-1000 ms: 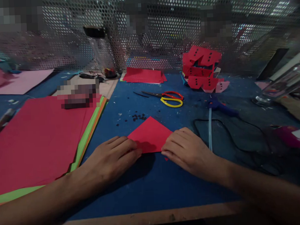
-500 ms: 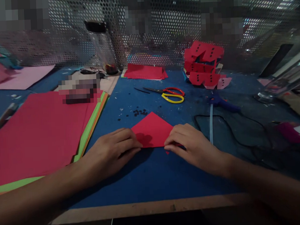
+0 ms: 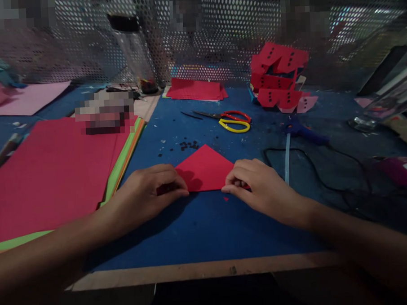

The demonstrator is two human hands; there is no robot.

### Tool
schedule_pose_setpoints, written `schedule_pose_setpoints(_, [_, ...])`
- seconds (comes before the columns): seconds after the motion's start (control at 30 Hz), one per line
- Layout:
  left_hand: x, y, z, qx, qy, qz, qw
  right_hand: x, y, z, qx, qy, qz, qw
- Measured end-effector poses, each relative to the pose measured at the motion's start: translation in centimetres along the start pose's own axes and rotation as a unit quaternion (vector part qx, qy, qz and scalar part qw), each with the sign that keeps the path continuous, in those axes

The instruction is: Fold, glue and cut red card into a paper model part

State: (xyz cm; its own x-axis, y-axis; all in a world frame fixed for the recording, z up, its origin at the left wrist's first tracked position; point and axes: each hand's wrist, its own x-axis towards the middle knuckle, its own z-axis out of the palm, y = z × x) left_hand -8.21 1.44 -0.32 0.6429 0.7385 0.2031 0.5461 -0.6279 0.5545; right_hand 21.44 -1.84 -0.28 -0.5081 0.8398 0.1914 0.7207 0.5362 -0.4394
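A red paper [image 3: 206, 170] folded to a triangle lies on the blue tabletop, its point away from me and its long straight edge toward me. My left hand [image 3: 154, 186] pinches the left end of that near edge. At the right end, my right hand [image 3: 252, 182] has thumb and fingers closed on the paper, fingers curled. Both outer corners are hidden under my hands. A tiny red scrap [image 3: 226, 198] lies just in front of the edge. Beyond the triangle's tip are several small black paper squares [image 3: 189, 145].
Scissors [image 3: 234, 120] with red and yellow handles lie behind. A glue gun [image 3: 305, 132] with its cord is on the right. Stacked coloured sheets [image 3: 63, 176] fill the left. Cut red papers [image 3: 196, 89] and red dotted paper shapes [image 3: 281, 79] stand near the perforated metal screen [image 3: 232, 34].
The whole view has shifted slightly, so things sit a little higher. My left fingers have bent more, opening a gap above the thumb. The folded paper stays between both hands.
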Motion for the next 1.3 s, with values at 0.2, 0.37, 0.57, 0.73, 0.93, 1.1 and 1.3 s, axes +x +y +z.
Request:
schedule_pose_setpoints(0.2, [0.1,-0.2,-0.4,-0.006,-0.011,-0.025,1.0,0.2,-0.1,-0.2,0.011,0.006,0.026,1.0])
schedule_pose_setpoints(0.37, [0.1,-0.1,-0.7,-0.003,-0.013,-0.025,1.0,0.3,-0.2,-0.4,0.011,0.0,0.033,0.999])
schedule_pose_setpoints(0.57, [0.1,-0.3,-0.8,0.011,-0.009,-0.054,0.998,0.3,-0.2,-0.5,-0.004,-0.005,0.038,0.999])
schedule_pose_setpoints(0.73, [0.1,-0.7,-0.8,0.022,0.001,-0.08,0.997,0.3,-0.2,-0.4,-0.017,-0.003,0.045,0.999])
schedule_pose_setpoints(0.93, [0.1,-1.0,-1.2,0.035,-0.009,-0.07,0.997,0.3,-0.1,-0.7,-0.015,-0.005,0.051,0.999])
schedule_pose_setpoints(1.1, [-0.1,-1.8,-1.9,0.04,-0.031,-0.065,0.997,0.3,-0.2,-1.0,-0.011,-0.023,0.054,0.998])
schedule_pose_setpoints(1.3, [-0.1,-2.2,-2.3,0.045,-0.05,-0.056,0.996,0.2,0.4,-1.6,-0.023,-0.032,0.052,0.998])
